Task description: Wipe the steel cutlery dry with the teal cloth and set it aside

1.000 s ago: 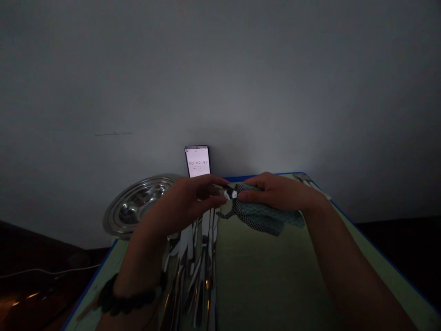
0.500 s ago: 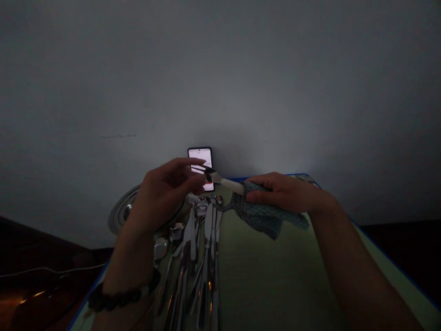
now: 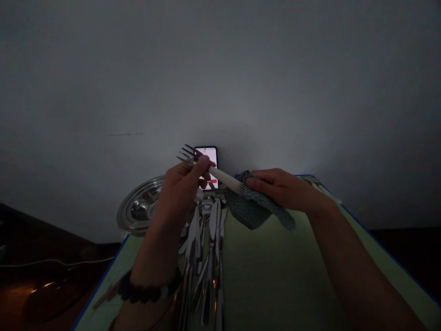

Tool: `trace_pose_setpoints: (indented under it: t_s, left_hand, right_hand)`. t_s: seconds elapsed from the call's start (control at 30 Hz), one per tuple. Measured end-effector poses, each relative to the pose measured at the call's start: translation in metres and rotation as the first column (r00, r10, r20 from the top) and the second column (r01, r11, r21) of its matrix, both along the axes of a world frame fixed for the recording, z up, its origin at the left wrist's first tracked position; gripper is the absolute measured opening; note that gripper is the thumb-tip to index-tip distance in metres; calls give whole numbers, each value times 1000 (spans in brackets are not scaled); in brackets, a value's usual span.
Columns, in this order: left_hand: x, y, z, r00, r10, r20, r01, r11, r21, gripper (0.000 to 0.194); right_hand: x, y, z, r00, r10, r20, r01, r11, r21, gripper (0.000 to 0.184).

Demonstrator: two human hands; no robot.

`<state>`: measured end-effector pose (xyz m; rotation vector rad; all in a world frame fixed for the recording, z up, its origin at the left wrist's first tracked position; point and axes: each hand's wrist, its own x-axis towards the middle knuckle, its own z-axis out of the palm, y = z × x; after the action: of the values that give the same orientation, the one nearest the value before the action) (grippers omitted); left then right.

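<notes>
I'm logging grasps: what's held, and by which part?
A fork: the left hand holds it near the tines, the right hand its handle end through a cloth.

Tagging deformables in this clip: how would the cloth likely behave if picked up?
The cloth is probably floppy, as it droops in loose folds below the right hand. It looks thin, so likely light for its size. Its textured weave suggests it would not slip easily.

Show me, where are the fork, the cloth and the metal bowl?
Fork (image 3: 224,179): head view, on its pale handle.
Cloth (image 3: 253,214): head view, on its hanging lower part.
Metal bowl (image 3: 128,216): head view, on its rim.
</notes>
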<state>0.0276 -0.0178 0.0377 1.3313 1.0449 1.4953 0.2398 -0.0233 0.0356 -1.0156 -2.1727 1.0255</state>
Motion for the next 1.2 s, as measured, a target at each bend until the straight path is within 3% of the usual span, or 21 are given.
trace_pose_setpoints:
  t_s: [0.1,0.17,0.23,0.3,0.37,0.43,0.5,0.6,0.7,0.8,0.9,1.0,1.1,1.2]
  left_hand:
    - [-11,2,6,984,52,171,-47,998,-38,21]
    - [-21,1,12,965,40,261,-20,997,-77,28]
    - [-32,-1,15,926,-26,376,83,987,-136,34]
    - [-39,-3,17,889,-121,441,217,961,-173,36]
    - [-42,-5,17,875,-226,429,339,918,-208,31]
    - [-39,-8,16,876,-322,358,428,861,-274,17]
    - [-33,-11,15,897,-376,235,437,837,-329,3]
    - [-24,-18,13,899,-438,-10,408,846,-342,7]
    - [-19,-22,11,812,-545,-207,445,809,-384,17]
    - [-16,-22,7,717,-605,-346,451,781,-433,23]
    - [-15,-19,3,649,-568,-506,346,813,-468,27]
    - [-14,-17,0,623,-548,-557,317,829,-461,29]
    - [-16,-18,-1,617,-560,-553,338,823,-456,24]
    - [-17,-19,1,585,-545,-601,323,836,-444,22]
  right_hand:
    - [7,4,-5,992,-55,-113,42,992,-115,30]
    - [9,9,-9,933,-158,-324,107,980,-170,28]
    - [7,15,-12,774,-253,-581,121,959,-256,29]
    - [4,22,-15,593,-317,-740,31,928,-372,33]
    - [-1,28,-18,494,-375,-784,-78,880,-469,36]
    - [-5,31,-21,452,-416,-789,-143,840,-524,36]
    - [-10,33,-22,436,-435,-788,-180,816,-550,36]
    - [-16,32,-23,465,-439,-769,-173,806,-565,37]
    - [-21,29,-21,505,-439,-743,-116,819,-562,41]
    - [-25,23,-17,606,-391,-693,-15,865,-502,50]
    - [-31,14,-13,692,-285,-663,36,931,-363,52]
    - [-37,5,-12,793,-167,-586,56,978,-202,42]
    - [-41,-1,-13,924,-65,-378,56,998,-33,33]
    - [-43,-3,-13,967,-6,-254,41,991,131,27]
